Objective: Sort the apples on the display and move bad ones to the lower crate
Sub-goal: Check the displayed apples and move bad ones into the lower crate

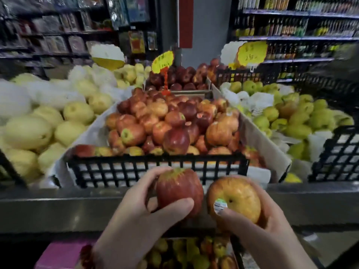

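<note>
My left hand [139, 214] grips a dark red apple [177, 188] with a yellowish top. Beside it, my right hand [258, 226] holds a yellow-orange apple [238, 197] that carries a small round sticker under my thumb. Both apples hover in front of the black display crate [155, 169], which is heaped with several red and orange apples [174, 125]. Below my hands, under the metal ledge, the lower crate [194, 251] holds several yellowish and reddish apples, partly hidden by my wrists.
Yellow pears [38, 131] fill the bin on the left and green pears [303, 117] the black crate on the right. Darker red apples [180, 76] sit behind, with yellow price signs. A steel ledge [58, 208] runs across the front. A pink box [62, 253] lies at lower left.
</note>
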The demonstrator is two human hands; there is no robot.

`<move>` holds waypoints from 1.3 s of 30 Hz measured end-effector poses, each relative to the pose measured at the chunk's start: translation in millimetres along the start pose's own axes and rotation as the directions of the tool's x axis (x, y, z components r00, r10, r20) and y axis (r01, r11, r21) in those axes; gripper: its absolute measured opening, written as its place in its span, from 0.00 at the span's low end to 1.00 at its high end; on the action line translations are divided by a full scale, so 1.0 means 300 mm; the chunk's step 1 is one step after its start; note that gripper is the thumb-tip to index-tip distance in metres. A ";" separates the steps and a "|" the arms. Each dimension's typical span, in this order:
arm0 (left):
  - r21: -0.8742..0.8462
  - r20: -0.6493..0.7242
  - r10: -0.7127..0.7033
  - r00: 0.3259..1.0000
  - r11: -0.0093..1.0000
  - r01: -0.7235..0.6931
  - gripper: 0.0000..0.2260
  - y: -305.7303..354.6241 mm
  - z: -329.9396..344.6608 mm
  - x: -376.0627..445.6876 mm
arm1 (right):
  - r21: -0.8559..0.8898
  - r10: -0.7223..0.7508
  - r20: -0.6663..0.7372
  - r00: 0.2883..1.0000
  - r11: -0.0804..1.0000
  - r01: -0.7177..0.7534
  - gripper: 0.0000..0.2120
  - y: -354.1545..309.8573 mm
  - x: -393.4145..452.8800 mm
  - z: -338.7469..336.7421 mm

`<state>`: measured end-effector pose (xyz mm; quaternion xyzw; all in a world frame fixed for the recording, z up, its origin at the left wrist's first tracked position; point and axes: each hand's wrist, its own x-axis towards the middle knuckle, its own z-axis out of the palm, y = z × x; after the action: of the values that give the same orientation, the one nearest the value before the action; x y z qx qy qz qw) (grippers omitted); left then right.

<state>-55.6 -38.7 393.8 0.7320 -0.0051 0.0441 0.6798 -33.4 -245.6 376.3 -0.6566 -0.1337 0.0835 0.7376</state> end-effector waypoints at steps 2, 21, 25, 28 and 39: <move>-0.016 -0.017 -0.027 0.999 1.000 0.027 0.23 0.110 -0.003 0.055 | -0.005 0.002 -0.024 1.000 1.000 -0.002 0.34 -0.100 0.040 0.007; 0.695 -0.177 -0.226 0.958 0.660 0.284 0.31 0.262 -0.253 0.514 | -0.780 0.055 -0.189 0.980 0.598 -0.184 0.32 -0.262 0.508 0.070; 0.793 -0.058 -0.254 0.966 0.576 0.199 0.29 0.191 -0.276 0.486 | -0.843 0.132 -0.202 0.970 0.481 -0.241 0.31 -0.182 0.512 0.099; 0.806 -0.007 -0.222 0.975 0.575 0.137 0.26 0.165 -0.249 0.473 | -0.862 0.138 -0.210 0.968 0.441 -0.250 0.33 -0.161 0.523 0.102; 0.614 -0.163 0.008 0.987 0.784 0.095 0.08 0.332 -0.173 0.421 | -0.744 -0.241 -0.187 0.952 0.667 0.022 0.11 -0.315 0.470 0.186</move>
<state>60.5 12.1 505.6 0.9086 0.0799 0.0848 0.4012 78.4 -162.5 488.0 -0.8904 -0.1017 -0.1213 0.4267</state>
